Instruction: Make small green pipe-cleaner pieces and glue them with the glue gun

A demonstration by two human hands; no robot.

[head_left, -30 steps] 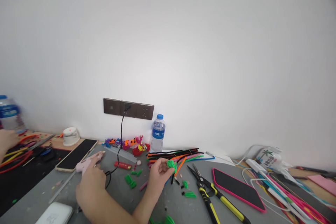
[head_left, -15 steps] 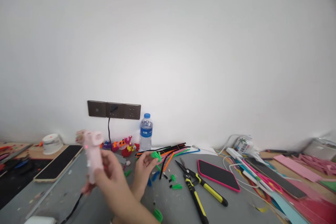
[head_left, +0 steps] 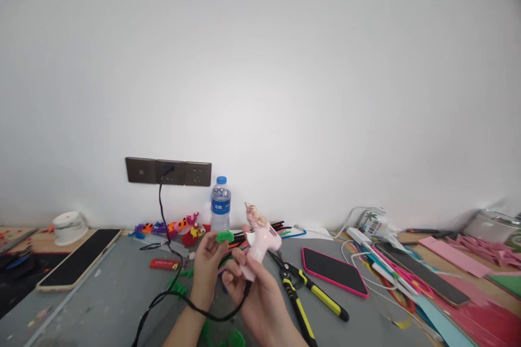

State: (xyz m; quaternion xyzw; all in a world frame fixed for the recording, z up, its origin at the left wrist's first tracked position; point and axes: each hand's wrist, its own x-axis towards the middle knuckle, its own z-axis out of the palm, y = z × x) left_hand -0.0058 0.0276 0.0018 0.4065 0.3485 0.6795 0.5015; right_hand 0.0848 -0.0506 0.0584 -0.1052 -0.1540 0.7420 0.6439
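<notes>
My right hand [head_left: 262,295] is closed around the handle of a pale pink hot glue gun [head_left: 264,240], whose tip points up and to the left. A black cord [head_left: 195,308] runs from the bottom of the handle across in front of my left wrist. Just left of the glue gun, my left hand [head_left: 207,260] pinches a small bent green pipe-cleaner piece [head_left: 225,236] between thumb and fingers. The nozzle is apart from the green piece. More green pieces [head_left: 236,339] lie on the grey mat below my hands.
Yellow-and-black pliers [head_left: 299,298] and a pink-cased phone [head_left: 334,272] lie to the right. A water bottle [head_left: 221,206] stands by the wall, with colourful pipe-cleaner figures [head_left: 175,226] to its left. Another phone [head_left: 81,259] and a red utility knife [head_left: 164,264] lie on the left.
My right hand has carried the glue gun from the left, across my left arm, to the right of my left hand. My left hand has moved slightly left, still pinching the green piece.
</notes>
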